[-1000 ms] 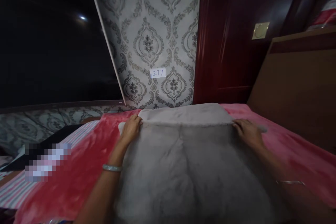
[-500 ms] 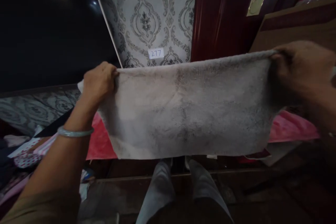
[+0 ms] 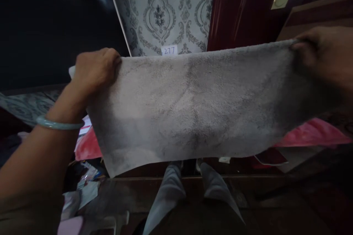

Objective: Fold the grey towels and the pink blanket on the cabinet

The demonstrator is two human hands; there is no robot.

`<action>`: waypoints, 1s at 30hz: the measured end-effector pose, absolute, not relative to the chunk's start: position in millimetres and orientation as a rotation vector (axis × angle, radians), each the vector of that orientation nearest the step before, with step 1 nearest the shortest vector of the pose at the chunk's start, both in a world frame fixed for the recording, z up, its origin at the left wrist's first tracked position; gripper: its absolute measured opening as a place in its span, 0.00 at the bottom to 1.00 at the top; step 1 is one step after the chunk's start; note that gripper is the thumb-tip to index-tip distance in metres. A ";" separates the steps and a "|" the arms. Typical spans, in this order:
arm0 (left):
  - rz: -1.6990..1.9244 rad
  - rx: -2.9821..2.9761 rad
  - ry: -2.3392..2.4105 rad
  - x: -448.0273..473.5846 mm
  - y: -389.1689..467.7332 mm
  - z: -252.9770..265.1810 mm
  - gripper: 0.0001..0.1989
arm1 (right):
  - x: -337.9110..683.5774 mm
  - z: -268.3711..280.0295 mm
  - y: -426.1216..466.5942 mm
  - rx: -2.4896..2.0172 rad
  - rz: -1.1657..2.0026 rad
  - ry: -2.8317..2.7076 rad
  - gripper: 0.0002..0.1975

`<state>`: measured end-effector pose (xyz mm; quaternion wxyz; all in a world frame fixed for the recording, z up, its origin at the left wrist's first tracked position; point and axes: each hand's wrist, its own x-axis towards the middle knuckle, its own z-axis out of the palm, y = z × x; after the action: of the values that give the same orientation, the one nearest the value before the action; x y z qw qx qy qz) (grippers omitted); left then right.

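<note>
A pale grey, plush towel-like cloth hangs stretched between my hands, with a faint vertical crease down its middle. My left hand, with a pale green bangle on the wrist, is closed on its upper left edge. At the upper right corner my right hand pinches the cloth, its thumb on the near side. The lower edge hangs free, and the lower left corner droops lowest. Behind the cloth, a pinkish-red fabric shows on both sides; the rest of it is hidden.
A large dark screen stands at the left. Patterned wallpaper with a "277" label is ahead, beside a dark red panel. A cardboard box sits at the right. Loose papers lie at the lower left.
Both hands have risen and moved a little farther apart, pulling the cloth wider. Its lower left corner now hangs lower. The view has shifted slightly.
</note>
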<state>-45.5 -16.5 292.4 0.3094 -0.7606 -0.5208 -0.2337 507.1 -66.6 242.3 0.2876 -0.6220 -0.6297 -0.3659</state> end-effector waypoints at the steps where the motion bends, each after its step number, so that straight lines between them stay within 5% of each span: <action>1: -0.546 -2.003 -1.405 -43.4 -7.3 290.7 0.20 | 503.8 242.0 -57.6 -1.688 -0.960 -1.673 0.35; 7: -0.339 -1.939 -1.442 -22.1 57.6 298.0 0.17 | 480.0 246.3 -0.1 -1.767 -0.851 -1.589 0.26; 15: -0.910 -1.819 -1.199 -46.8 68.1 326.6 0.23 | 509.4 278.7 10.0 -1.442 -1.142 -1.424 0.33; 18: -0.768 -1.952 -1.148 -70.9 51.3 265.2 0.23 | 520.6 208.1 1.9 -1.319 -1.215 -1.413 0.23; 22: -0.503 -2.315 -1.229 -92.3 14.4 132.1 0.13 | 501.8 48.0 -31.6 -1.165 -1.024 -1.686 0.09; 26: -0.332 -2.533 -1.412 -100.2 -20.5 30.3 0.15 | 479.7 -75.1 -70.8 -1.166 -0.717 -1.943 0.15; 30: -0.438 -2.329 -1.581 -113.0 -24.9 3.9 0.13 | 485.8 -104.3 -83.3 -1.360 -0.750 -1.901 0.15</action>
<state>-113.0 -24.9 3.9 0.1457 -0.8088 -0.5491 -0.1520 485.8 -83.3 -104.3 0.3367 -0.5216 -0.7292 -0.2877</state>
